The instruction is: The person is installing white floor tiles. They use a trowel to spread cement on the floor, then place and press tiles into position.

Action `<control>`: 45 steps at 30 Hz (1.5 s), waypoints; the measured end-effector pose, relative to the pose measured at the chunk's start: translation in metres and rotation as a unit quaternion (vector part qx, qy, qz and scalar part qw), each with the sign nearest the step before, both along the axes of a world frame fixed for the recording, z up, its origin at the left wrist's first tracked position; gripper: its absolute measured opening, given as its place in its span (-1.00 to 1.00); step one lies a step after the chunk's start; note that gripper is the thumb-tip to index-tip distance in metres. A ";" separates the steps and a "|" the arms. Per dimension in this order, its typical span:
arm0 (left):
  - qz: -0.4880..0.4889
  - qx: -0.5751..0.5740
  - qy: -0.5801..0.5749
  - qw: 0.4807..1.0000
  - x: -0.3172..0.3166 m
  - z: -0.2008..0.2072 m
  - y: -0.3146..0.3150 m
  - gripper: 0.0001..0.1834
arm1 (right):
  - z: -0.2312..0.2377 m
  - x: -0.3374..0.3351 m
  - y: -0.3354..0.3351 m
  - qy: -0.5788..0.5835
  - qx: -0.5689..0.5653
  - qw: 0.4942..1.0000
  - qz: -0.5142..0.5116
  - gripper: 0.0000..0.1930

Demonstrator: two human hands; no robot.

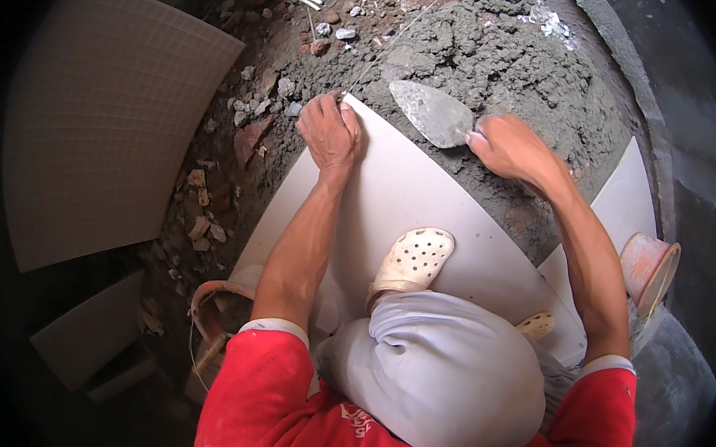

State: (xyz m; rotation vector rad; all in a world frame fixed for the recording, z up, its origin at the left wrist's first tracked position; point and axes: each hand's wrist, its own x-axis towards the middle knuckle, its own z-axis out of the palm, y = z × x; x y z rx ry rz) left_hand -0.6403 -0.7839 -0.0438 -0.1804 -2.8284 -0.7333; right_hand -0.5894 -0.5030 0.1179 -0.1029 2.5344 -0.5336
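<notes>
My right hand (509,150) is closed round the handle of a pointed trowel (433,112). The trowel's blade, smeared with grey, lies over the rough grey mortar (512,62), just right of a white tile's far corner. At that corner my left hand (330,131) has its fingers curled over the edge of the white tile (408,167). A thin string (396,42) runs from beside the left fingers up and to the right across the mortar. A cream clog (413,259) on my foot rests on the tile.
Large tiles (115,132) stand at the left, with smaller pieces (90,326) below. Rubble (264,94) lines the ground left of the mortar. An orange-rimmed bucket (207,302) sits by my left arm. Another white tile (625,195) and a round pinkish container (648,270) lie right.
</notes>
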 end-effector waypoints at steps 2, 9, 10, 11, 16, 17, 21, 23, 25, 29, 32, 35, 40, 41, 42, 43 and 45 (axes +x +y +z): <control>-0.001 0.010 -0.005 1.000 0.000 0.000 0.000 -0.68 | 0.010 0.025 0.010 -0.023 0.006 0.998 -0.053 -0.57; -0.050 0.056 0.080 0.994 0.024 0.038 0.003 -0.67 | 0.027 0.123 0.046 0.178 -0.147 0.940 -0.250 -0.63; -0.055 0.067 0.082 0.993 0.042 0.052 0.004 -0.67 | 0.022 0.134 0.048 0.244 -0.172 0.918 -0.261 -0.64; -0.065 0.106 0.027 0.992 0.062 0.067 0.006 -0.68 | 0.016 0.144 0.053 0.033 -0.288 0.870 -0.398 -0.62; -0.163 0.260 -0.419 0.855 0.161 0.149 -0.009 -0.51 | -0.039 0.186 0.053 0.202 -0.099 0.898 -0.377 -0.69; -0.120 0.252 -0.579 0.766 0.175 0.165 -0.024 -0.46 | -0.048 0.195 0.052 0.195 -0.113 0.881 -0.415 -0.69; 0.028 0.283 -0.794 0.538 0.197 0.203 -0.054 -0.33 | -0.065 0.225 0.051 0.181 -0.165 0.841 -0.483 -0.67; -0.033 0.271 -0.785 0.557 0.172 0.238 -0.073 -0.32 | -0.066 0.234 0.050 0.183 -0.159 0.843 -0.480 -0.66; -0.105 0.309 -0.775 0.541 0.135 0.274 -0.082 -0.36 | -0.067 0.239 0.049 0.182 -0.145 0.854 -0.465 -0.64; -0.344 0.498 -0.547 0.579 0.063 0.325 -0.058 -0.42 | -0.071 0.240 0.046 0.171 -0.115 0.862 -0.463 -0.50; -0.432 0.524 -0.529 0.508 0.052 0.342 -0.023 -0.44 | -0.078 0.240 0.043 0.181 -0.071 0.861 -0.470 -0.40; -0.492 0.525 -0.537 0.441 0.071 0.348 0.011 -0.45 | -0.082 0.241 0.041 0.132 -0.090 0.866 -0.474 -0.34; -0.552 0.482 -0.546 0.406 0.108 0.341 0.048 -0.48 | -0.077 0.242 0.036 0.112 -0.101 0.867 -0.475 -0.28; -0.558 0.471 -0.551 0.404 0.114 0.338 0.054 -0.48 | -0.076 0.242 0.036 0.128 -0.099 0.865 -0.475 -0.28; -0.561 0.458 -0.559 0.404 0.119 0.335 0.058 -0.49 | -0.074 0.242 0.035 0.142 -0.096 0.862 -0.476 -0.28; -0.568 0.452 -0.560 0.399 0.125 0.333 0.062 -0.49 | -0.073 0.243 0.035 0.126 -0.108 0.859 -0.484 -0.28; -0.572 0.442 -0.568 0.394 0.130 0.327 0.067 -0.50 | -0.073 0.243 0.034 0.090 -0.127 0.852 -0.500 -0.29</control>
